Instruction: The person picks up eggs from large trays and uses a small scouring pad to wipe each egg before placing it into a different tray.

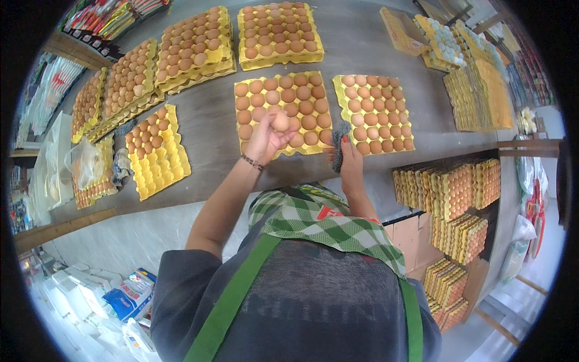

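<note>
Held in the fingers of my left hand [268, 139] is a brown egg [280, 121], above a yellow egg tray [312, 148] full of brown eggs. My right hand [352, 159] grips a dark grey scrubbing pad [339, 147] between thumb and fingers. That pad is over the gap between the middle tray and a second full yellow tray [339, 97] to its right. My left hand and forearm hide some eggs at the front of the middle tray.
A partly filled yellow tray [163, 174] lies to the left. Stacked egg trays [282, 59] stand at the back, with more stacks [181, 74] left of them. At right are a stack of trays [479, 97], pale eggs [438, 40] and an open carton [402, 31]. Filled trays [454, 190] occupy shelving below.
</note>
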`<action>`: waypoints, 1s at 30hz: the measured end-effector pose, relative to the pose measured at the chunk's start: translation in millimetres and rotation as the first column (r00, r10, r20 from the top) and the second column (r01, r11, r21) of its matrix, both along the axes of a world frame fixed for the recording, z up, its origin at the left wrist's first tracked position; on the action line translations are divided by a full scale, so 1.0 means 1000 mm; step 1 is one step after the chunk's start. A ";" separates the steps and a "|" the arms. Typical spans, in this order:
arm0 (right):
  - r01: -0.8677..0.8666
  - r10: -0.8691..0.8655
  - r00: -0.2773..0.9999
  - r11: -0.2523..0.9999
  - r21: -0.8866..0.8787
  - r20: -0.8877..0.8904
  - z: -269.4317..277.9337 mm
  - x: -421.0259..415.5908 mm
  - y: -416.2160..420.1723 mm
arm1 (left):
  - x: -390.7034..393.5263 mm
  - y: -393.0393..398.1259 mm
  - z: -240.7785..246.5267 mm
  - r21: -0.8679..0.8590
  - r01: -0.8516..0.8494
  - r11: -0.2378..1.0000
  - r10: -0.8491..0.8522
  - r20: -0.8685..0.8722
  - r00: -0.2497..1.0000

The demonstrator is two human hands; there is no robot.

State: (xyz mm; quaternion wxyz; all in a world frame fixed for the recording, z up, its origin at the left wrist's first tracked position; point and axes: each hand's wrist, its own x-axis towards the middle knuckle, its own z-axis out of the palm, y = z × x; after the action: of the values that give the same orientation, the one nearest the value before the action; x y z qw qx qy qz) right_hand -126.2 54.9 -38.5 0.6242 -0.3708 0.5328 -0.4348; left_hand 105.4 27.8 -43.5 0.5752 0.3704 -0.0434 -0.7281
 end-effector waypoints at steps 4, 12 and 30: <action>-0.148 -0.119 0.883 0.848 -0.509 -0.455 0.035 0.035 0.007 | -0.013 0.008 -0.058 -0.596 0.160 0.787 -0.507 -0.477 0.718; -0.128 0.077 0.971 0.967 -0.219 -0.227 0.042 0.032 -0.022 | -0.083 0.041 0.039 -0.099 0.210 0.973 -0.145 0.447 0.883; -0.295 -0.062 0.725 0.872 -0.390 -0.686 0.059 0.044 0.000 | -0.090 0.051 0.015 -0.009 0.109 0.994 -0.096 0.401 0.911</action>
State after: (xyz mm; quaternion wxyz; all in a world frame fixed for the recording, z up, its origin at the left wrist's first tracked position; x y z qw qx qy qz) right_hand -82.7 54.8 20.6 0.3023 -0.6781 0.5750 -0.3438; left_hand 15.1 78.7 -28.6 0.5210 0.4994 -0.1905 -0.6655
